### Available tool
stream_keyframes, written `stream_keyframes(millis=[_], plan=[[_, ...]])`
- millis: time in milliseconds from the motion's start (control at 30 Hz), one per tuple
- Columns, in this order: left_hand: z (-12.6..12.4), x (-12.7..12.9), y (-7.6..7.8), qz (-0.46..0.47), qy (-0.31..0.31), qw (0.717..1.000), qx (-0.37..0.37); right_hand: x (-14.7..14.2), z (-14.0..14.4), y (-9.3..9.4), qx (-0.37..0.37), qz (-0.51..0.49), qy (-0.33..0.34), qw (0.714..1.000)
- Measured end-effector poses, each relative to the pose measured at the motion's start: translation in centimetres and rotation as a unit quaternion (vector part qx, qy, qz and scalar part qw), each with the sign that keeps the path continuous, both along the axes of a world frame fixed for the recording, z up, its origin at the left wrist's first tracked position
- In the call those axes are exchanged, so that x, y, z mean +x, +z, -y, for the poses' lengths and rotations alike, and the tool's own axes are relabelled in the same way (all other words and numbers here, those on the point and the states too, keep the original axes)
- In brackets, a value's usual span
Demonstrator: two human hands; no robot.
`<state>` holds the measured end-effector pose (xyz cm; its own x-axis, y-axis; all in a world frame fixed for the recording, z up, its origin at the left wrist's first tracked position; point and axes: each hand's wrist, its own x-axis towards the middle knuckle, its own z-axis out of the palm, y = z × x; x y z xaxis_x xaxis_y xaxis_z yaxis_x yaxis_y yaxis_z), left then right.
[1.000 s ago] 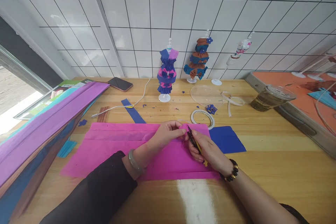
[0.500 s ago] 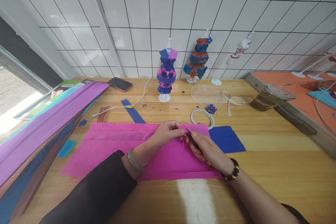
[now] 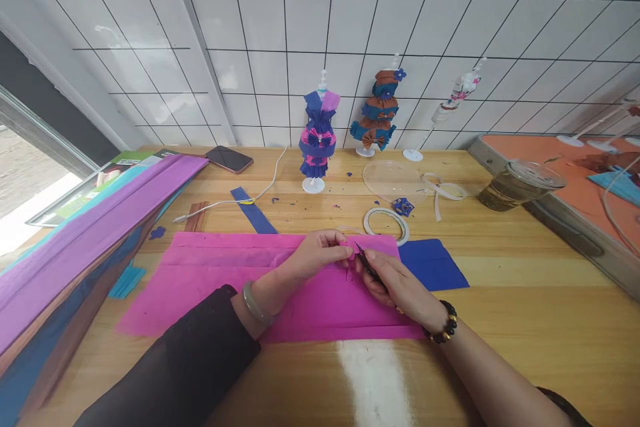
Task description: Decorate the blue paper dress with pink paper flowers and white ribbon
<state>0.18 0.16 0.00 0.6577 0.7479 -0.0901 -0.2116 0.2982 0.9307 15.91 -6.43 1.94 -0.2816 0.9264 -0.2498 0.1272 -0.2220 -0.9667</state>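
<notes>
at the far left, folded sheets of purple crepe paper (image 3: 95, 213) slope down over the edge of the wooden table (image 3: 525, 307), with a dark phone (image 3: 229, 159) lying behind them. in the middle, a broad pink crepe sheet (image 3: 225, 280) lies flat on the table. the left hand (image 3: 315, 255) rests on its far edge, thumb and forefinger pressed together on a small raised fold of the pink paper. just to the right, the right hand (image 3: 395, 283) is curled tight around small dark scissors (image 3: 366, 263), whose tips meet the pinched fold; whether the blades are parted cannot be made out. a blue paper piece (image 3: 433, 265) lies beside the pink sheet, partly under it. behind the hands sits a ring of white tape (image 3: 386, 224), and further back a small mannequin in blue and pink paper (image 3: 318, 137) stands near the tiled wall. at the right, a lidded cup of dark drink (image 3: 517, 185) stands near a tray.
</notes>
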Motion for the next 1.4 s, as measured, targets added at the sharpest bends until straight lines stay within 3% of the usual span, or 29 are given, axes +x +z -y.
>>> stream_keyframes(millis=[700,1400], plan=[[-0.16,-0.16,-0.10,-0.027,-0.012,0.999,0.011,0.27,0.00,-0.44,-0.051,-0.030,-0.007,0.998],[-0.25,-0.53,-0.28,-0.034,-0.030,0.999,0.016,0.74,0.00,-0.59,-0.025,0.020,0.024,0.999]])
